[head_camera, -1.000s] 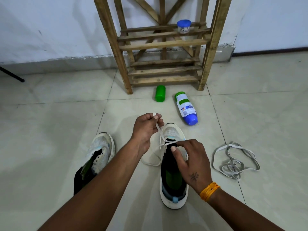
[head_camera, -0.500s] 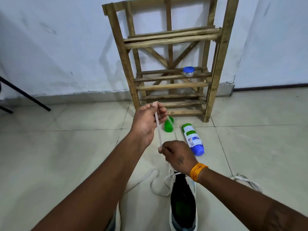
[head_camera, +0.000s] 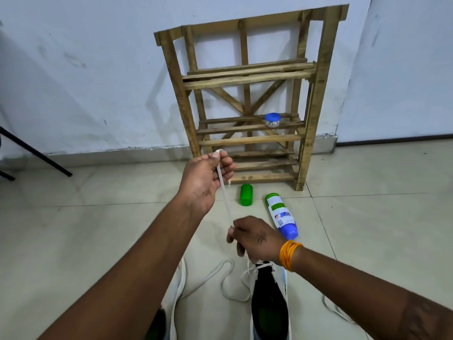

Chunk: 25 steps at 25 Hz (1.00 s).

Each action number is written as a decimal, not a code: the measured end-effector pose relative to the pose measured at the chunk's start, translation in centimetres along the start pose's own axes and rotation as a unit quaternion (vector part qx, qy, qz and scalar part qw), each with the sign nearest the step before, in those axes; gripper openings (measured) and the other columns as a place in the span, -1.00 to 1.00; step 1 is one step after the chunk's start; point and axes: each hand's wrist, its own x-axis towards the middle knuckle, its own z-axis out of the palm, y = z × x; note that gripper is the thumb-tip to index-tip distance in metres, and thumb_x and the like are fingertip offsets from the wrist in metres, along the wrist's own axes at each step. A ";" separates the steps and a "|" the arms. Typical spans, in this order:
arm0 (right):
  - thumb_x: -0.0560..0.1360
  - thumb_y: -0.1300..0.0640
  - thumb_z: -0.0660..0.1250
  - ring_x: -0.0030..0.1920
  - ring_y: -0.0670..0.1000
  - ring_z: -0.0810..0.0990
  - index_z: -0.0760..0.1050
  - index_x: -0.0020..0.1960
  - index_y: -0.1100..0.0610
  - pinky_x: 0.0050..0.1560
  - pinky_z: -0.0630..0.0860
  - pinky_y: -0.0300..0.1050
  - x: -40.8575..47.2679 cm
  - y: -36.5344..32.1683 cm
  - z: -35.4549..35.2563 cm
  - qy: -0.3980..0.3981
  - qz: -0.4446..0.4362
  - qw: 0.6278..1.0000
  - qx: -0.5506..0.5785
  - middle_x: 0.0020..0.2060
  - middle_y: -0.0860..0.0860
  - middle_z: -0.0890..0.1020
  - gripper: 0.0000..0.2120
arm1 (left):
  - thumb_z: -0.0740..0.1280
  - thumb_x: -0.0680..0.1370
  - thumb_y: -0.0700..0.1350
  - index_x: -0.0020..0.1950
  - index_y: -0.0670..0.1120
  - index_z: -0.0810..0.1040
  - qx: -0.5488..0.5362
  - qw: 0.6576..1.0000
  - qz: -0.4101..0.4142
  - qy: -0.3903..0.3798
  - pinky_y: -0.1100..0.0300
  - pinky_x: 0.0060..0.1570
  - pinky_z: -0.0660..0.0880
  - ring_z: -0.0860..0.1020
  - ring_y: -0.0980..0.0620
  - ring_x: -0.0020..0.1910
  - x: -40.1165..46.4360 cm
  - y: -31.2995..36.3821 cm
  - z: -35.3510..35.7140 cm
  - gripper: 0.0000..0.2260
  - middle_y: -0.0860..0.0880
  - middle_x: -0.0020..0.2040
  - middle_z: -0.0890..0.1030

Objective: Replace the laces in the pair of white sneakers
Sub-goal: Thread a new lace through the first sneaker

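My left hand [head_camera: 207,179] is raised above the floor and pinches the tip of a white lace [head_camera: 224,192] between thumb and fingers. The lace runs taut down to my right hand [head_camera: 255,238], which grips it just above the toe of the right white sneaker [head_camera: 269,300]. A slack loop of the same lace [head_camera: 226,282] lies on the tiles left of that shoe. The other white sneaker [head_camera: 171,303] is mostly hidden under my left forearm. A second loose lace [head_camera: 334,309] shows at the right, behind my right forearm.
A wooden rack [head_camera: 247,99] stands against the white wall with a small blue-lidded jar [head_camera: 272,119] on a shelf. A green bottle [head_camera: 246,195] and a white, green and blue bottle [head_camera: 282,214] lie on the tiles before it. A black stand leg [head_camera: 36,153] crosses the left edge.
Both hands have risen from the shoe, drawing the lace up taut between them. The view has tilted up, so the shoes sit at the bottom edge now.
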 end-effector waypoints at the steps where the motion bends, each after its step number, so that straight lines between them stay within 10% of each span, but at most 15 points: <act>1: 0.67 0.02 0.22 -0.53 0.05 0.44 0.56 0.02 0.18 -0.46 0.42 -0.17 -0.1 0.2 -0.1 -0.017 0.013 1.000 -0.017 -0.33 0.15 0.63 -0.75 | 0.20 0.72 -0.20 0.01 -0.19 0.62 0.001 1.000 -0.004 0.009 0.05 0.06 0.65 0.70 -0.02 -0.20 0.1 0.0 -0.2 -0.78 -0.07 -0.22 0.68; 7: 0.70 0.08 0.21 -0.50 0.05 0.46 0.52 0.13 0.23 -0.46 0.48 -0.15 2.3 -4.5 -2.0 0.053 -0.051 0.982 0.172 -0.32 0.14 0.59 -0.77 | 0.22 0.70 -0.23 0.02 -0.23 0.61 -0.020 1.000 0.000 0.013 0.06 0.03 0.67 0.71 -0.04 -0.19 -0.1 -1.7 -0.4 -0.81 -0.11 -0.22 0.69; 18: 0.67 0.10 0.24 -0.51 0.05 0.45 0.56 -0.02 0.21 -0.48 0.44 -0.15 2.2 -2.5 -0.8 0.084 -0.072 0.986 0.125 -0.36 0.12 0.60 -0.78 | 0.22 0.71 -0.21 -0.01 -0.19 0.63 0.026 1.000 -0.005 -0.007 0.03 0.07 0.63 0.69 -0.04 -0.18 -0.2 -2.8 -0.1 -0.79 -0.10 -0.21 0.69; 25: 0.65 0.11 0.26 -0.50 0.00 0.42 0.62 -0.02 0.19 -0.45 0.47 -0.17 2.1 -0.6 1.2 -0.042 -0.039 0.992 0.112 -0.29 0.12 0.61 -0.79 | 0.25 0.70 -0.19 0.02 -0.19 0.63 0.100 0.994 -0.012 0.029 0.31 -0.52 0.33 0.47 0.10 -0.45 0.6 -3.7 -1.3 -0.81 -0.06 -0.24 0.61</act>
